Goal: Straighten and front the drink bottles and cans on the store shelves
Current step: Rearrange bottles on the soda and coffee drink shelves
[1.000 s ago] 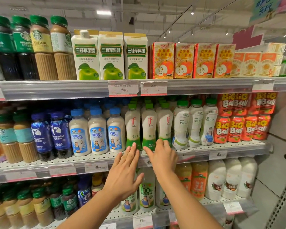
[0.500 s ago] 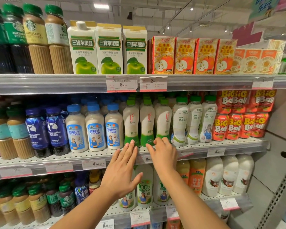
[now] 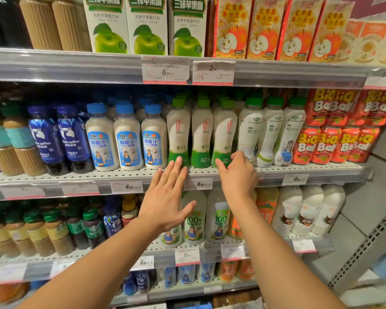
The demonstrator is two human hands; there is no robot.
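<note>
"if" bottles (image 3: 179, 134); "BiG Ball" packs (image 3: 308, 144); tag (image 3: 165, 71) "6.80".
</note>
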